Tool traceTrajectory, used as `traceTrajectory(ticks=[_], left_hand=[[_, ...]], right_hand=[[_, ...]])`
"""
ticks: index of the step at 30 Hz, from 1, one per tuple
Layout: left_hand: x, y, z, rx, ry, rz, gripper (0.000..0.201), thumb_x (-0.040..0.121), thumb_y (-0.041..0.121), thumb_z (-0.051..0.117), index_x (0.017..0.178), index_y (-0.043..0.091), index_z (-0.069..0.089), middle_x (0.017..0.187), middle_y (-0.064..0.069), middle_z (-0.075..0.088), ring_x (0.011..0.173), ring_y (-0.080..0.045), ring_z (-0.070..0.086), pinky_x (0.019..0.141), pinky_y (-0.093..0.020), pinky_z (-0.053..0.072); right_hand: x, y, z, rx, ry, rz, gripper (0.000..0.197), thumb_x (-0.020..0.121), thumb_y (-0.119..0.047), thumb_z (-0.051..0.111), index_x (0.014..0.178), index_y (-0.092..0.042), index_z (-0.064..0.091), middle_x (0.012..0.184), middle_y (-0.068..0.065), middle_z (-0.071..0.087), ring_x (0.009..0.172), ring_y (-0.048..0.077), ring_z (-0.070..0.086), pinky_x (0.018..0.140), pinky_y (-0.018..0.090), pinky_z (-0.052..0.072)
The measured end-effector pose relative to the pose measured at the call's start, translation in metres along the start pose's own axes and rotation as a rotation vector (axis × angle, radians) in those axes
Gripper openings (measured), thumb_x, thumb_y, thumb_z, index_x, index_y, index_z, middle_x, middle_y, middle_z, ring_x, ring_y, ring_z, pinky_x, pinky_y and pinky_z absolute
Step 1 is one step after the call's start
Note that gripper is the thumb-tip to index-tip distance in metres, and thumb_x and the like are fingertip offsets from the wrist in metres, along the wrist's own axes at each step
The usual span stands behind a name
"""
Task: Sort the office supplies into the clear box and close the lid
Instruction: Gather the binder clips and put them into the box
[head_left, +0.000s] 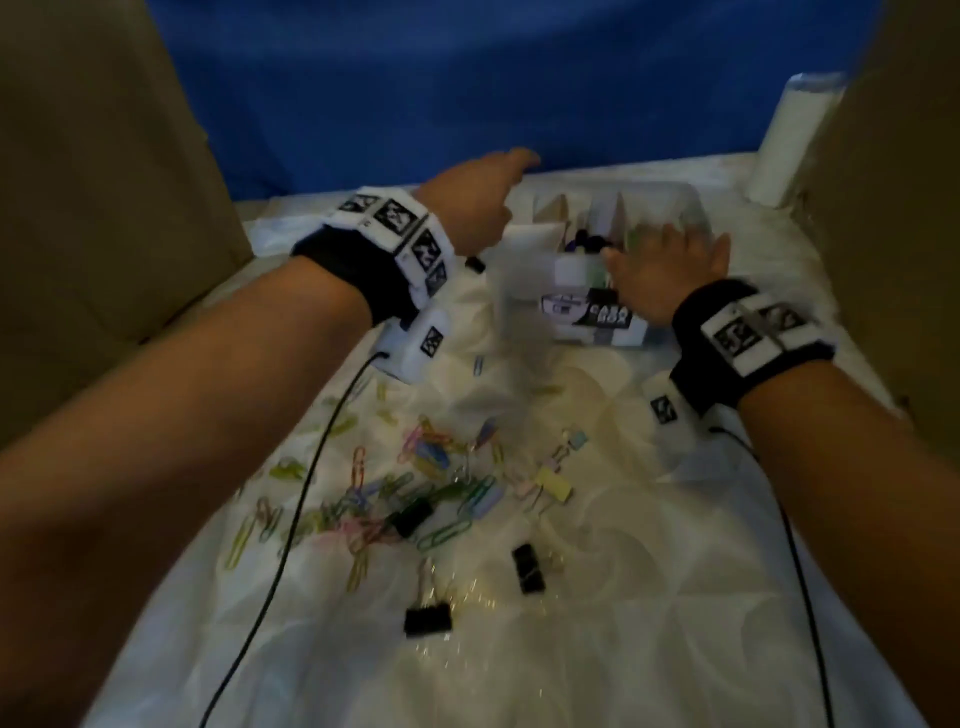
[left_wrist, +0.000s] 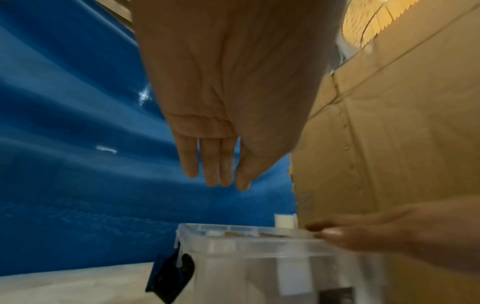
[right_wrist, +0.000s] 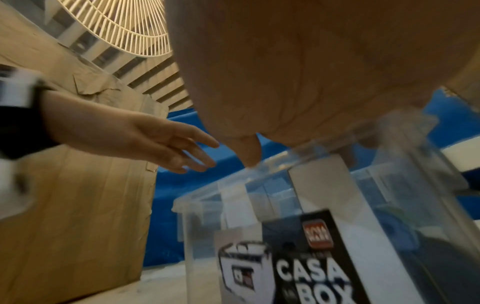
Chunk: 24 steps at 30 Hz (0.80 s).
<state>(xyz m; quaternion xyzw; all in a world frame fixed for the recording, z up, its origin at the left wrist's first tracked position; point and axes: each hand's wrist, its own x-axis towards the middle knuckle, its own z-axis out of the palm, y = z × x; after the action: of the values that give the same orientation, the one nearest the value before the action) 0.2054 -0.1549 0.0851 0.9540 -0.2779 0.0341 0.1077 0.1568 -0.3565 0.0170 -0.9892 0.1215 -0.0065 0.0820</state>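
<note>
The clear box (head_left: 688, 208) with a "CASA BOX" label stands at the back of the white cloth, with dividers and some supplies inside. My right hand (head_left: 670, 265) rests on its near right top with the fingers spread, and the thumb (right_wrist: 250, 158) touches the rim (right_wrist: 233, 185). My left hand (head_left: 483, 192) hovers above the box's left back corner, fingers (left_wrist: 215, 164) straight and holding nothing. Coloured paper clips (head_left: 415, 467), black binder clips (head_left: 427, 618) and a yellow binder clip (head_left: 553, 483) lie scattered in front. I cannot tell whether a lid is on.
Cardboard walls stand at the left (head_left: 104, 182) and right (head_left: 893, 208), with a blue sheet (head_left: 467, 78) behind. A white roll (head_left: 784, 140) stands at the back right. A dark piece (left_wrist: 171, 275) hangs at the box's left side. Wrist cables (head_left: 311, 467) trail over the clips.
</note>
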Motion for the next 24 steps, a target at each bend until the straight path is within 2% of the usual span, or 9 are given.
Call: traceTrajectory(ticks=[3, 5, 7, 10, 12, 15, 18, 21, 24], left_hand=[[-0.053, 0.001, -0.006, -0.008, 0.017, 0.105, 0.061, 0.097, 0.016, 0.049, 0.150, 0.020, 0.020, 0.148, -0.007, 0.039, 0.132, -0.024, 0.043, 0.100, -0.030, 0.036], [-0.089, 0.001, -0.008, -0.004, 0.023, 0.158, 0.056, 0.096, 0.019, 0.051, 0.147, 0.019, 0.027, 0.144, -0.006, 0.043, 0.128, -0.021, 0.046, 0.096, -0.022, 0.033], [-0.122, 0.000, -0.008, -0.018, 0.006, 0.186, 0.042, 0.094, 0.019, 0.053, 0.135, 0.019, 0.045, 0.133, -0.005, 0.050, 0.119, -0.019, 0.051, 0.096, -0.022, 0.037], [-0.164, 0.004, -0.004, -0.069, -0.159, 0.154, 0.019, 0.087, 0.011, 0.053, 0.099, 0.021, 0.064, 0.105, 0.001, 0.060, 0.098, -0.016, 0.058, 0.090, -0.039, 0.050], [-0.187, 0.009, 0.005, -0.046, -0.321, 0.138, 0.016, 0.085, 0.010, 0.056, 0.090, 0.022, 0.065, 0.096, 0.005, 0.062, 0.087, -0.011, 0.058, 0.084, -0.037, 0.051], [-0.216, 0.020, 0.028, -0.052, -0.564, 0.133, 0.019, 0.082, 0.019, 0.066, 0.100, 0.024, 0.065, 0.102, 0.009, 0.062, 0.090, -0.008, 0.059, 0.083, -0.026, 0.051], [-0.236, 0.028, 0.055, -0.005, -0.751, 0.172, 0.041, 0.074, 0.036, 0.076, 0.111, 0.028, 0.058, 0.110, 0.007, 0.055, 0.098, -0.014, 0.055, 0.086, -0.036, 0.051], [-0.250, 0.028, 0.073, 0.067, -0.734, 0.249, 0.057, 0.069, 0.047, 0.077, 0.119, 0.035, 0.051, 0.113, 0.008, 0.045, 0.103, -0.014, 0.045, 0.087, -0.037, 0.047], [-0.259, 0.019, 0.080, 0.068, -0.667, 0.232, 0.053, 0.070, 0.045, 0.073, 0.117, 0.042, 0.047, 0.117, 0.011, 0.042, 0.107, -0.013, 0.042, 0.087, -0.039, 0.048]], right_hand=[[-0.012, -0.004, -0.005, 0.095, 0.000, -0.068, 0.086, 0.089, -0.057, 0.046, 0.153, -0.015, 0.007, 0.160, 0.016, 0.013, 0.147, 0.037, 0.010, 0.119, 0.053, 0.007], [-0.036, -0.017, -0.012, 0.193, 0.038, -0.209, 0.086, 0.084, -0.052, 0.058, 0.151, -0.015, 0.017, 0.157, 0.016, 0.021, 0.145, 0.037, 0.018, 0.118, 0.052, 0.017], [-0.072, -0.033, -0.019, 0.224, 0.020, -0.375, 0.071, 0.085, -0.045, 0.062, 0.143, -0.014, 0.035, 0.149, 0.015, 0.036, 0.138, 0.034, 0.033, 0.112, 0.045, 0.030], [-0.127, -0.052, -0.020, 0.097, -0.268, -0.512, 0.050, 0.085, -0.047, 0.062, 0.127, -0.021, 0.051, 0.127, 0.001, 0.059, 0.112, 0.021, 0.055, 0.094, 0.034, 0.045], [-0.149, -0.064, -0.014, 0.007, -0.407, -0.609, 0.043, 0.082, -0.047, 0.066, 0.116, -0.022, 0.057, 0.112, -0.005, 0.064, 0.102, 0.018, 0.057, 0.089, 0.034, 0.048], [-0.166, -0.080, -0.002, -0.158, -0.559, -0.699, 0.046, 0.075, -0.045, 0.074, 0.108, -0.018, 0.056, 0.101, -0.003, 0.063, 0.093, 0.021, 0.058, 0.074, 0.030, 0.049], [-0.179, -0.086, 0.015, -0.393, -0.641, -0.767, 0.050, 0.072, -0.042, 0.078, 0.104, -0.013, 0.055, 0.099, -0.003, 0.061, 0.087, 0.018, 0.057, 0.055, 0.021, 0.039], [-0.190, -0.085, 0.030, -0.454, -0.626, -0.798, 0.049, 0.076, -0.036, 0.076, 0.115, -0.014, 0.057, 0.105, 0.002, 0.061, 0.094, 0.021, 0.058, 0.061, 0.025, 0.038], [-0.194, -0.085, 0.038, -0.434, -0.590, -0.812, 0.044, 0.082, -0.029, 0.071, 0.118, -0.011, 0.053, 0.100, 0.006, 0.052, 0.094, 0.024, 0.053, 0.071, 0.028, 0.036]])
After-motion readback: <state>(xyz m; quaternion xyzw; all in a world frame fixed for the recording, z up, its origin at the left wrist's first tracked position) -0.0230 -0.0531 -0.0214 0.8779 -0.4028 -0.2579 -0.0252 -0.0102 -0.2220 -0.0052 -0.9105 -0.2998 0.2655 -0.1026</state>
